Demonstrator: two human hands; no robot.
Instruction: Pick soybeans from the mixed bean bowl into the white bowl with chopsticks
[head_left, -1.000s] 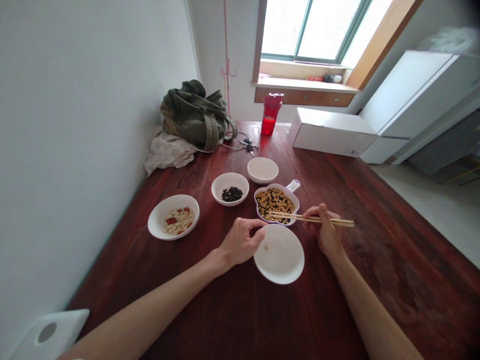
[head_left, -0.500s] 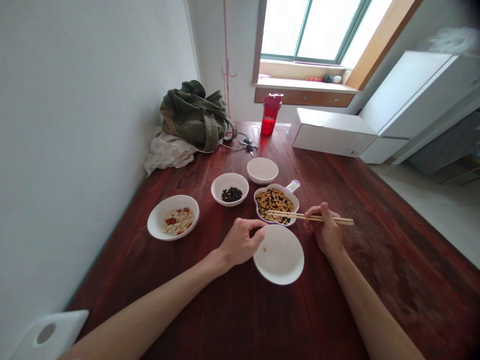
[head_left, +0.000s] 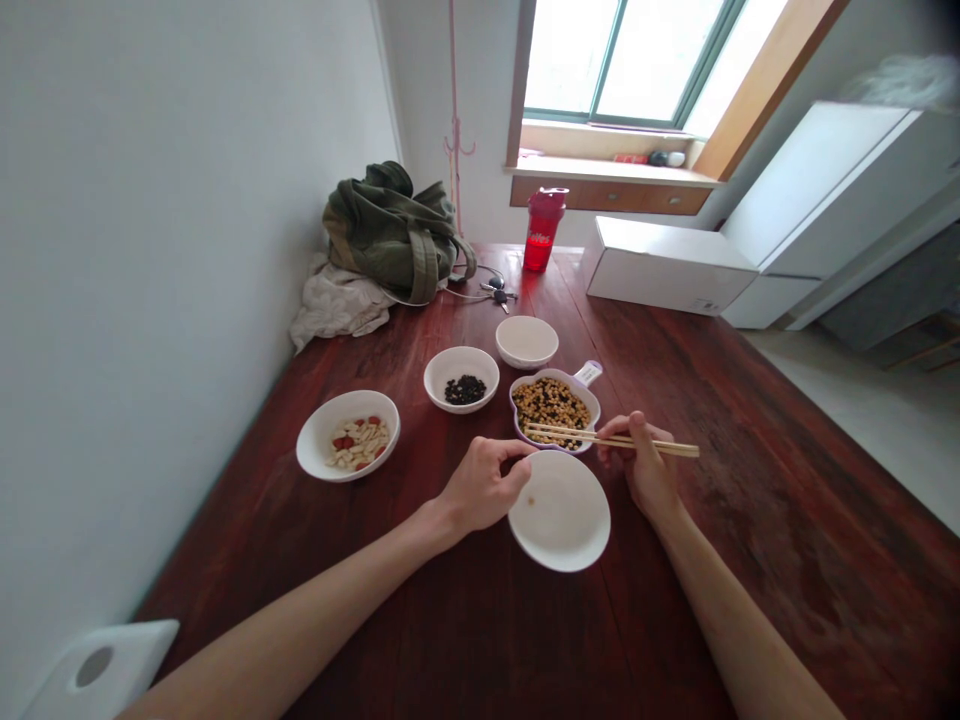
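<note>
My left hand [head_left: 487, 483] pinches the left rim of a white bowl [head_left: 566, 525], which has one small pale speck inside. In my right hand [head_left: 643, 465] is a pair of chopsticks [head_left: 611, 439], their tips over the near part of a purple-rimmed handled bowl [head_left: 553, 405]. That bowl is filled with mixed yellow and black beans or kernels, and it sits just beyond the white bowl. Whether the tips grip a bean is too small to tell. Farther left, a white bowl of black beans [head_left: 465, 390] and a bowl of pale and reddish nuts or seeds [head_left: 358, 445] stand apart.
Another white bowl [head_left: 527, 342] stands behind the purple-rimmed one. Toward the back of the dark wooden table are a green bag [head_left: 394, 235], keys [head_left: 499, 292], a red shaker bottle [head_left: 544, 230] and a white box [head_left: 667, 265]. A wall runs along the left.
My right hand has moved slightly left, carrying the chopstick tips a little left over the beans. My left hand still holds the bowl rim.
</note>
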